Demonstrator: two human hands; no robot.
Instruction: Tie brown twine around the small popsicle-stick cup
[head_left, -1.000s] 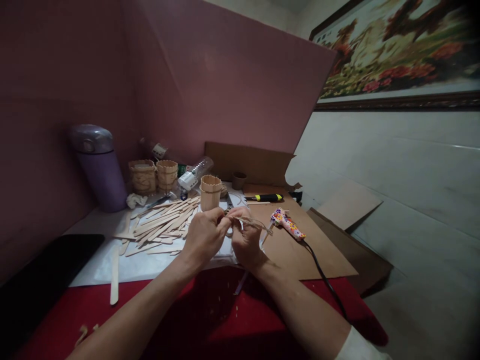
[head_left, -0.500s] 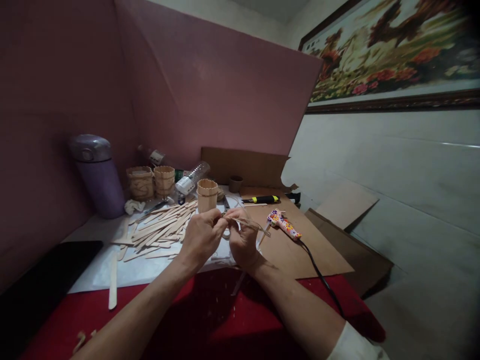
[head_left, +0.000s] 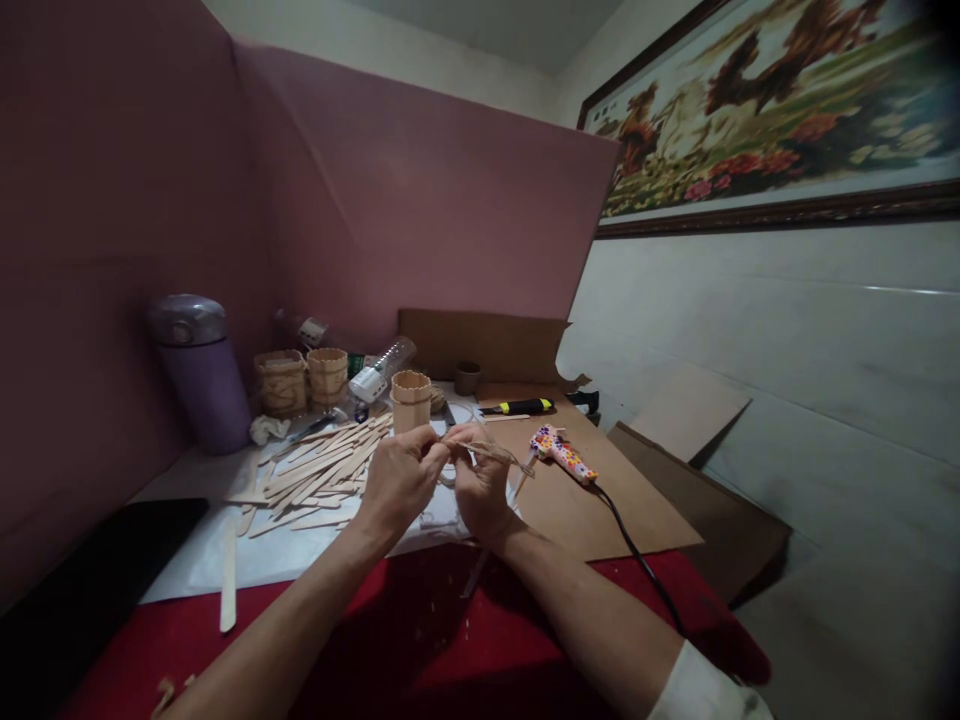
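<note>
My left hand (head_left: 405,475) and my right hand (head_left: 480,480) meet above the front of the white sheet, both with pinched fingers. Between them runs a thin tan strand of twine (head_left: 491,452), its loose end sticking out to the right past my right hand. Just behind my left hand stands a small cup made of wooden craft sticks (head_left: 411,400), upright with a band around it. A heap of loose craft sticks (head_left: 322,465) lies left of my hands. The exact grip at the fingertips is too small to make out.
Right of my hands, a flower-patterned glue gun (head_left: 562,455) with a black cord rests on cardboard (head_left: 630,510), near a utility knife (head_left: 521,407). Two more stick cups (head_left: 328,378), a plastic bottle (head_left: 382,370) and a purple flask (head_left: 202,380) stand or lie behind.
The camera view has tilted slightly up, so the things appear a little lower. Both hands stay pinched together on the twine, with hardly any shift.
</note>
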